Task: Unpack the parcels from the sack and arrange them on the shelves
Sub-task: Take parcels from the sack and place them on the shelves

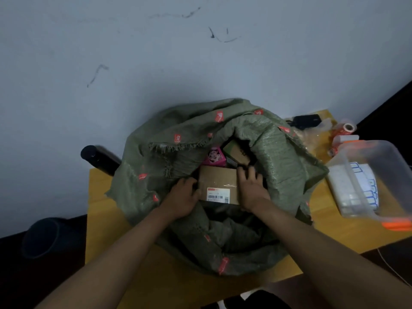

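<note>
Both forearms reach into the green sack (223, 230) slumped open on the yellow table (100, 197), left hand (184, 197) and right hand (252, 190) clamping opposite sides of a cardboard box (217, 181) at its mouth, probably to lift it clear.

I see a green sack (278, 157) open on a yellow table (100, 197), and both hands are inside its mouth. My left hand (182, 197) and right hand (252, 188) grip the 2 sides of a brown cardboard box (217, 179) with a barcode label. A pink parcel (214, 156) lies just behind it. A clear plastic tub (379, 175) stands on the right
</note>
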